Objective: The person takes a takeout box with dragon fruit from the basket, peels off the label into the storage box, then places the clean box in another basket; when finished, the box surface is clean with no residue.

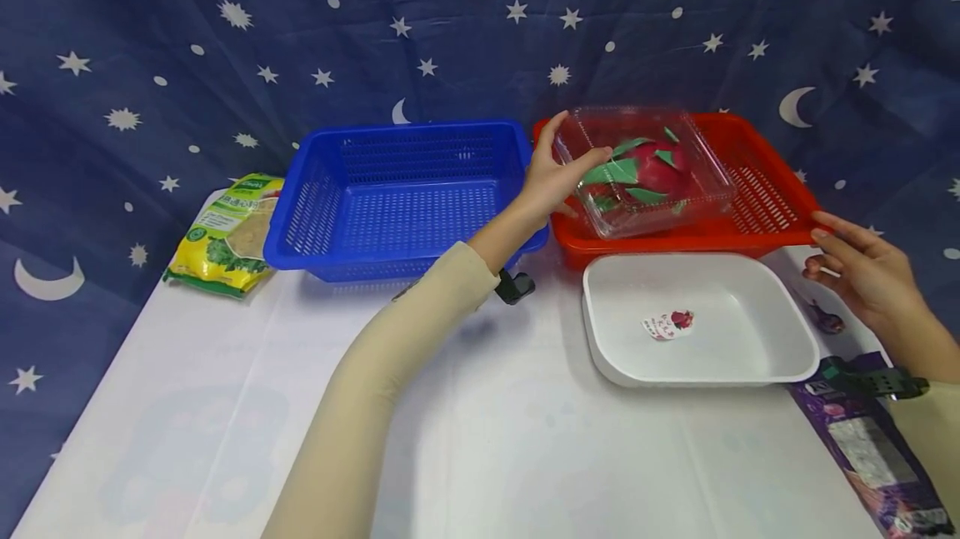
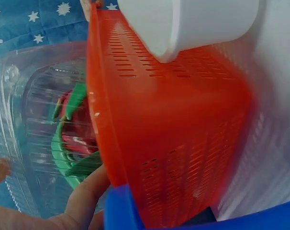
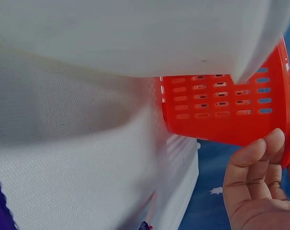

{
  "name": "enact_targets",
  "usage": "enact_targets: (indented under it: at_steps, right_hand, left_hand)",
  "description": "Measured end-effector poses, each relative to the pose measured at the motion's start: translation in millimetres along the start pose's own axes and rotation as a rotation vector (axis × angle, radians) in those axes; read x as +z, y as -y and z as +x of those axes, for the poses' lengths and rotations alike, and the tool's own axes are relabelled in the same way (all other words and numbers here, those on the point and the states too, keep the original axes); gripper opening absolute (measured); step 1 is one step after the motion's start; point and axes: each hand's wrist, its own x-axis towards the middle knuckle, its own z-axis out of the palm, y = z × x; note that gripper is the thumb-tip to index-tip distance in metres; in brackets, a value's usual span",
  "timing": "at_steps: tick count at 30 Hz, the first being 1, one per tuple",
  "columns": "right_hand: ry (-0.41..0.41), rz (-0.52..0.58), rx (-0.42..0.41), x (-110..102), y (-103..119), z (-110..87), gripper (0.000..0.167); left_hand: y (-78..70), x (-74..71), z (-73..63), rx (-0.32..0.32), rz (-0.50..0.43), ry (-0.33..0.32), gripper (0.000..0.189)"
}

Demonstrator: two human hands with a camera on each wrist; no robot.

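Observation:
My left hand (image 1: 551, 181) grips the left end of a clear plastic box (image 1: 708, 177) over the red basket (image 1: 780, 197). Through the clear plastic shows a red dragon fruit (image 1: 660, 168) with green scales; in the left wrist view the box (image 2: 20, 96) and fruit (image 2: 80, 134) are partly hidden behind the basket's wall. At the basket's right front corner, my right hand (image 1: 870, 272) pinches the rim, thumb and fingers on either side of it in the right wrist view. Just in front of the basket stands a white tub (image 1: 720, 356) with a fruit sticker inside.
A blue basket (image 1: 405, 264) stands left of the red one, beside a yellow-green food packet (image 1: 228, 235). A purple packet (image 1: 862, 447) lies under my right forearm, near a small dark purple item (image 1: 827, 321). Behind the table hangs a star-patterned cloth (image 1: 480, 31).

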Motion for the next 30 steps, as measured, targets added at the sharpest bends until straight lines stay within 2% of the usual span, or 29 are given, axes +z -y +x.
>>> enact_targets:
  at_steps: [5, 7, 11, 17, 20, 26, 30]
  right_hand:
    - [-0.033, -0.029, 0.037, 18.6, 9.2, -13.8, 0.041]
    - [-0.043, -0.033, 0.047, 28.6, 14.2, -21.2, 0.038]
    - [-0.035, -0.023, 0.036, 43.0, 20.5, -31.3, 0.034]
    - [-0.018, -0.008, 0.008, 49.7, 23.9, -34.8, 0.035]
    - [-0.01, 0.011, 0.003, 53.7, 25.6, -37.1, 0.036]
    - [0.002, 0.068, 0.034, 61.0, 30.6, -42.5, 0.033]
    - [0.0, 0.073, 0.038, 62.6, 31.7, -43.5, 0.033]
  left_hand:
    - [8.3, 10.7, 10.1, 0.012, 0.102, -0.021, 0.081]
    - [12.1, 14.5, 13.5, 0.001, 0.109, -0.025, 0.081]
    - [16.7, 20.1, 19.2, -0.007, 0.112, -0.033, 0.081]
    - [16.5, 23.8, 26.2, 0.014, 0.187, -0.02, 0.083]
    - [16.0, 22.9, 28.4, 0.01, 0.192, 0.01, 0.084]
    - [16.8, 16.3, 31.3, -0.019, 0.182, 0.111, 0.087]
    - [18.1, 11.3, 32.9, -0.066, 0.1, 0.181, 0.087]
